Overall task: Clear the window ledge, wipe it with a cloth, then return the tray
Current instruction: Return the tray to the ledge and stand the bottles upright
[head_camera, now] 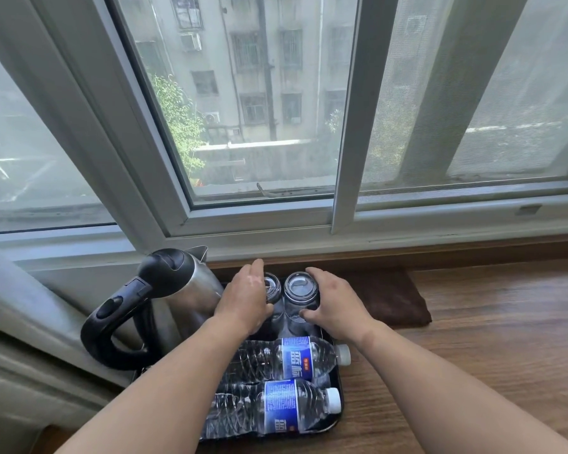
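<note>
**Q.** Head view: what does each hand hold, and where does the tray sit?

**A.** The black tray (336,417) rests on the wooden ledge (489,339), at its left end beside the window frame. It carries a steel kettle (191,290), two upturned glasses at the far end and two water bottles lying on their sides. The left hand (243,298) lies against the left glass (273,286), fingers fairly straight; whether they close round it, I cannot tell. The right hand (335,304) curls round the right glass (300,290), thumb on the near side, fingers on the far side.

**Q.** Where is the cloth?

**A.** A dark brown cloth (391,299) lies folded on the ledge, just right of the tray.

**Q.** What could go wrong from here?

**A.** The glasses stand touching or nearly so; lifting one carelessly may knock the other over. The near bottle (286,409) and far bottle (295,357) can roll if the tray is tilted. The kettle looks top-heavy near the tray's edge, so a lopsided lift may tip it.
</note>
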